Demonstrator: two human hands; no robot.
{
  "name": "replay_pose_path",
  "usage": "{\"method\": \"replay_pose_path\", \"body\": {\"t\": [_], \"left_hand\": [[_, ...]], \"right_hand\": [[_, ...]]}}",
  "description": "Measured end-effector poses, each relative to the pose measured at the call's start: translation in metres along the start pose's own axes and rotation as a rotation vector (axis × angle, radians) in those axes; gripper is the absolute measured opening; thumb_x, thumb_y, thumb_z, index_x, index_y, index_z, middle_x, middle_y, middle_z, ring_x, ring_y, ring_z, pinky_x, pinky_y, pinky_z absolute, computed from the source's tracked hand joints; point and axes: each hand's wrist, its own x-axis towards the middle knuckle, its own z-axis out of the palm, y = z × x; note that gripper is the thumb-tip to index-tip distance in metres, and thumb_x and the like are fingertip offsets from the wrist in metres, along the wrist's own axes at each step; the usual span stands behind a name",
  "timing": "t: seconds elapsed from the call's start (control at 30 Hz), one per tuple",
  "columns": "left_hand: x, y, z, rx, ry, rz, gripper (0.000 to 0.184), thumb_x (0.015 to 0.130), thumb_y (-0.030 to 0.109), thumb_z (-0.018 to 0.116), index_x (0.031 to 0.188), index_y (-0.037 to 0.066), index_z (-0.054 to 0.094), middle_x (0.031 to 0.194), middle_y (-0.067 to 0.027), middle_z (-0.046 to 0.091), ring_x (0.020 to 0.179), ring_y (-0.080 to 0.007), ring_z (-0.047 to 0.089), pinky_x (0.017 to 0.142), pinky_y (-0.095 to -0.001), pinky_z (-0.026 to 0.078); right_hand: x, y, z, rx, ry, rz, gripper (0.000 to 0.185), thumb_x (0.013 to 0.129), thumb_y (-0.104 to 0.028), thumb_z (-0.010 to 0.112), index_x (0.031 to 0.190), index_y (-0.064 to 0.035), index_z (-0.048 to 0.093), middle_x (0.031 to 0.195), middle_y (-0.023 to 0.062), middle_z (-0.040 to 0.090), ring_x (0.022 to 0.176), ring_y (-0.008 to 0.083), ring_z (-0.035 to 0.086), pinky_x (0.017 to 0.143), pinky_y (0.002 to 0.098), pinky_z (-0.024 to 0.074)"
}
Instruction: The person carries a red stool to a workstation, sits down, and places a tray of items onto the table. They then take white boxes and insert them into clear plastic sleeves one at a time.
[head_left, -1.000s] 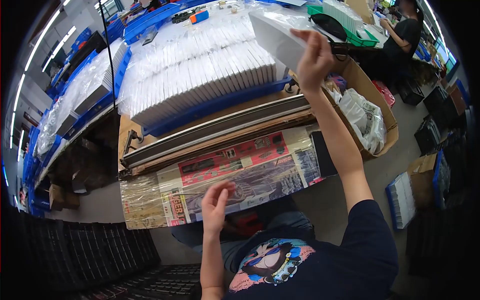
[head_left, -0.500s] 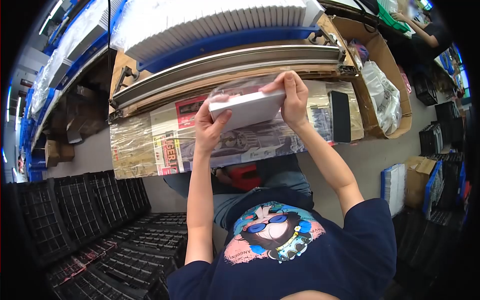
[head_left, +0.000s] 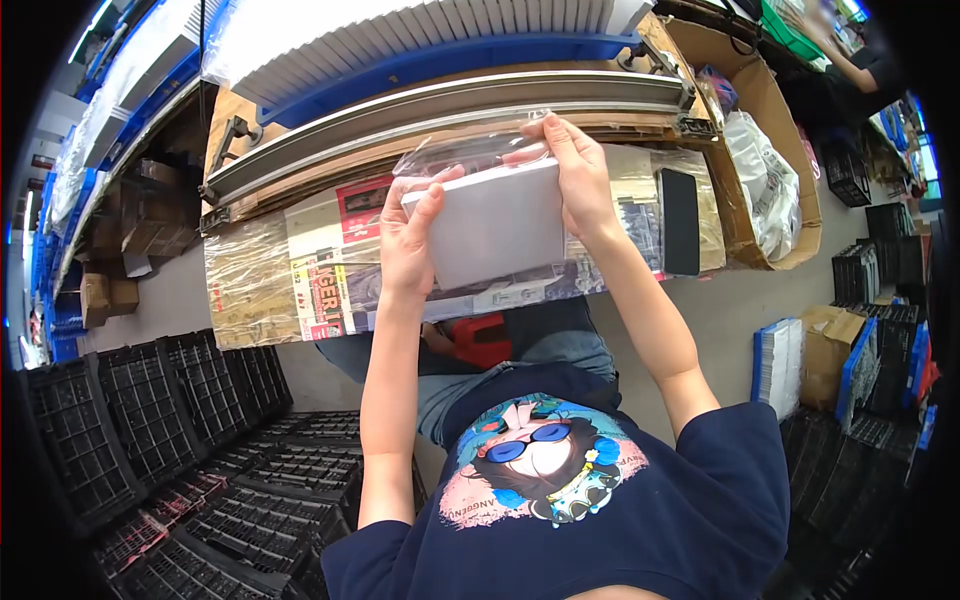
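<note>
Tilting above the taped surface [head_left: 250, 280], a white box [head_left: 498, 232] with clear film [head_left: 465, 148] along its far edge spans the grasp; it is probably light and stiff, the film soft and slippery, the side edges the likely best hold; left hand [head_left: 407, 240] and right hand [head_left: 583, 185] grip opposite sides, forearms extended forward.

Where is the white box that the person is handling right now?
In the head view, the white box is just above the middle, held between the left hand and right hand, left of the flat black slab.
</note>
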Motion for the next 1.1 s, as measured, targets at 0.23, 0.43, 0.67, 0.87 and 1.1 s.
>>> {"method": "replay_pose_path", "body": {"t": [0.23, 0.43, 0.67, 0.87, 1.1], "left_hand": [[0.000, -0.015, -0.020, -0.186, 0.203, -0.336, 0.010, 0.087, 0.014, 0.064, 0.095, 0.009, 0.060, 0.102, -0.0094, 0.066, 0.090, -0.0177, 0.064, 0.076, -0.0320, 0.055], [0.010, -0.028, -0.035, -0.107, 0.277, -0.429, 0.018, 0.090, 0.020, 0.060, 0.102, 0.007, 0.061, 0.097, -0.0074, 0.065, 0.090, -0.0195, 0.064, 0.077, -0.0352, 0.055], [0.014, -0.019, -0.019, -0.106, 0.270, -0.387, 0.010, 0.089, 0.015, 0.062, 0.095, 0.007, 0.062, 0.090, -0.0051, 0.065, 0.083, -0.0152, 0.063, 0.073, -0.0301, 0.054], [0.047, -0.009, -0.018, 0.022, 0.284, -0.205, 0.026, 0.094, 0.021, 0.052, 0.107, -0.001, 0.058, 0.102, -0.0107, 0.064, 0.095, -0.0212, 0.063, 0.081, -0.0324, 0.053], [0.035, 0.002, -0.025, 0.012, 0.455, -0.114, 0.039, 0.095, 0.031, 0.051, 0.117, -0.001, 0.051, 0.107, -0.0108, 0.060, 0.094, -0.0219, 0.061, 0.078, -0.0306, 0.052]], "right_hand": [[-0.022, 0.032, -0.026, -0.079, -0.037, 0.241, 0.039, 0.092, -0.032, 0.059, 0.109, 0.0029, 0.059, 0.096, 0.0100, 0.065, 0.083, 0.0116, 0.061, 0.072, 0.0244, 0.0499], [-0.034, 0.047, -0.028, 0.057, -0.074, 0.253, 0.036, 0.093, -0.023, 0.058, 0.117, 0.0031, 0.053, 0.102, 0.0100, 0.064, 0.089, 0.0115, 0.061, 0.078, 0.0247, 0.0489], [-0.035, 0.048, -0.028, 0.109, -0.048, 0.220, 0.034, 0.094, -0.021, 0.057, 0.118, 0.0028, 0.051, 0.102, 0.0105, 0.064, 0.089, 0.0115, 0.061, 0.078, 0.0247, 0.0494], [-0.019, 0.045, -0.032, 0.114, -0.033, 0.180, 0.033, 0.093, -0.020, 0.058, 0.116, 0.0026, 0.052, 0.101, 0.0101, 0.064, 0.087, 0.0112, 0.061, 0.077, 0.0246, 0.0496], [-0.010, 0.046, -0.035, 0.100, 0.033, 0.150, 0.030, 0.093, -0.019, 0.057, 0.114, 0.0021, 0.054, 0.100, 0.0089, 0.064, 0.087, 0.0106, 0.060, 0.076, 0.0248, 0.0493]]}}
